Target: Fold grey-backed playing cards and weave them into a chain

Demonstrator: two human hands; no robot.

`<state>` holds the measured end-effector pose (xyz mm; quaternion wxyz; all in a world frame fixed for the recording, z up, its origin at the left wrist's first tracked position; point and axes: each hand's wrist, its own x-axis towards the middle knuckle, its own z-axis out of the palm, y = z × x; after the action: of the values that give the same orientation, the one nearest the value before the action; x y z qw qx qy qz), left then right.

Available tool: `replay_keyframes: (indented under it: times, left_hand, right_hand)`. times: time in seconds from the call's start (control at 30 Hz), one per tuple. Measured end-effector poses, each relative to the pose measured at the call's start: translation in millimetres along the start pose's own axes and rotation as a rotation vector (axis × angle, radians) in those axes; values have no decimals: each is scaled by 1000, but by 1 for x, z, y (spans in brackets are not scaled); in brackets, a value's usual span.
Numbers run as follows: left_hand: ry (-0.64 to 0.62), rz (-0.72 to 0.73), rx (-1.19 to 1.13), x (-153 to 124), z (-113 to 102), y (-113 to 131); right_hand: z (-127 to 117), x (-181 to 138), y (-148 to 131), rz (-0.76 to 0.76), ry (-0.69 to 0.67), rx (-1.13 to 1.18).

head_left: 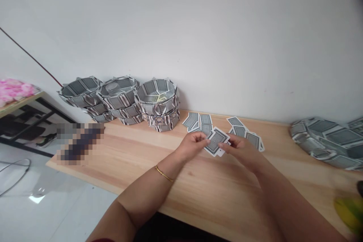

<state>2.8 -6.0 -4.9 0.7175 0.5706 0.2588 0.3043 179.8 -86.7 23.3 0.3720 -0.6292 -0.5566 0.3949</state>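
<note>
Playing cards [217,141] are up in front of me, held by both of the person's hands just over the wooden table [113,155]. I see the left hand [193,145] mostly closed, with its thumb and fingers pinching the near-left edge. The right hand [241,150] is curled too, and its thumb presses on the top card from the other side. The grey backs face up, and a bit of white card pokes out below.

Behind the hands, loose cards [205,121] lie on the left, and more spread cards [239,132] lie on the right. Three stacks of card baskets [160,106] stand farther left by the wall. Another round card thing [329,143] sits on the right.
</note>
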Motion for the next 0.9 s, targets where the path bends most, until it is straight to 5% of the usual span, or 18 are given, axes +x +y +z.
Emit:
replay_keyframes:
  times: [0.33, 0.57, 0.9]
  left_hand:
    - [48, 125, 87, -4, 11, 3]
    - [12, 193, 291, -7, 12, 0]
    - [41, 249, 460, -8, 10, 9]
  right_hand:
    - [7, 2, -2, -20, 131, 241]
    - [10, -2, -10, 1, 159, -32]
    - [11, -4, -12, -241, 144, -259]
